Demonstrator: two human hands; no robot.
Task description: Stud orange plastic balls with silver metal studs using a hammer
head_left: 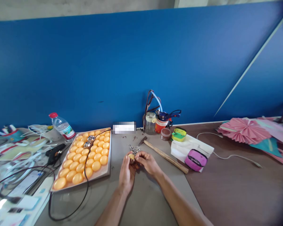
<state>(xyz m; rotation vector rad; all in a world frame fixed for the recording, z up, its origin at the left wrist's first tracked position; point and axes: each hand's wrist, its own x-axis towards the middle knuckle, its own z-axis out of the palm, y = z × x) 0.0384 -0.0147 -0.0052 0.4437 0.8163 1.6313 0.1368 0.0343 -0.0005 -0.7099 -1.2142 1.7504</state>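
Over the grey mat [146,204], my left hand [127,172] grips a small round gold-coloured piece [131,156] between thumb and fingers. My right hand [147,161] meets it from the other side, thumb and forefinger pinched together at the edge of the piece. Whether the right fingertips hold some tiny part of their own is too small to make out. Just beyond the fingertips lies a pile of small shiny metal bits [134,149]. A hammer [165,155] with a wooden handle rests to the right of my right hand.
To the left, a tray of orange balls [85,157] carries a black cable. A capped bottle [62,127] stands behind clutter. At the back are a glass jar [150,124], a red tool cup [161,125] and a brown jar [165,134]. Purple [196,160] and yellow-green cases [179,134] sit right.
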